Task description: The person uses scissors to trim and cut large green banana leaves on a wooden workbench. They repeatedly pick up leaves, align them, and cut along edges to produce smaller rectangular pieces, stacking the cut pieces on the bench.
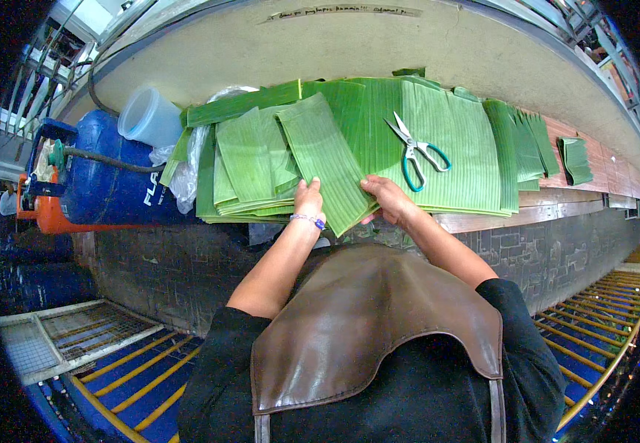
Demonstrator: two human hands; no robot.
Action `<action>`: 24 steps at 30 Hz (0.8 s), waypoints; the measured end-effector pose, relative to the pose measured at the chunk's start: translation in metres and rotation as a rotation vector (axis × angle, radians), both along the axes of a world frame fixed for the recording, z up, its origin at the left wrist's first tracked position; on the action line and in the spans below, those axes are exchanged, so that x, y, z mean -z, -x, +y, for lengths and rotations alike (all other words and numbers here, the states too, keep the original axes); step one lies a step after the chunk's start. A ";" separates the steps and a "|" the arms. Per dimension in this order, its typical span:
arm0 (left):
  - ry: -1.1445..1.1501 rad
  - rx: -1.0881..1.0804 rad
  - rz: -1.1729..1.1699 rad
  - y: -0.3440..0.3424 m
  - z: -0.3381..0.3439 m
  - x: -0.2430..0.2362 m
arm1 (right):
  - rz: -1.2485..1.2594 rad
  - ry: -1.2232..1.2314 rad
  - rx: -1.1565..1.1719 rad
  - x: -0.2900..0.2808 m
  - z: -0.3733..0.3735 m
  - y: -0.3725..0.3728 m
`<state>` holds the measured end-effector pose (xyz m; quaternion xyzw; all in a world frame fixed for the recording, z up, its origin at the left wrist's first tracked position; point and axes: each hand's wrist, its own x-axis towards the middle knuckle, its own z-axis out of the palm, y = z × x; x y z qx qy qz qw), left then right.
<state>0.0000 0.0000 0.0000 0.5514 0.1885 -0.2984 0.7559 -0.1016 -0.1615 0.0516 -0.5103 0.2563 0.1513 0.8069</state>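
My left hand (307,198) grips the lower left side of a cut banana leaf piece (327,148), and my right hand (383,193) pinches the same piece at its right edge. The piece lies at a slant over a pile of lighter cut leaf pieces (242,155). Larger leaf sheets (456,136) are stacked to the right. Scissors (428,164) with teal and white handles rest on them, blades slightly apart, just up and right of my right hand. The fingers under the held piece are partly hidden.
At left are a blue cylinder (109,197) with a hose, an orange object (50,218), a translucent bucket (143,114) and crumpled plastic (186,177). Folded leaves (575,160) sit on the wooden bench (604,177) at right. A pale wall (320,48) runs behind; yellow railings (593,325) are below.
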 end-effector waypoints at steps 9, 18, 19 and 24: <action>0.045 0.072 -0.081 -0.002 0.000 0.005 | 0.020 0.248 0.020 -0.004 0.012 -0.002; -1.315 -0.052 -1.113 -0.112 0.126 -0.032 | 0.024 0.162 0.035 0.011 0.007 0.009; -1.234 -0.016 -0.977 -0.123 0.131 -0.035 | 0.035 0.155 0.043 0.012 0.010 0.011; -0.677 0.087 -0.858 -0.151 0.116 -0.059 | 0.026 0.111 0.011 0.011 0.015 0.011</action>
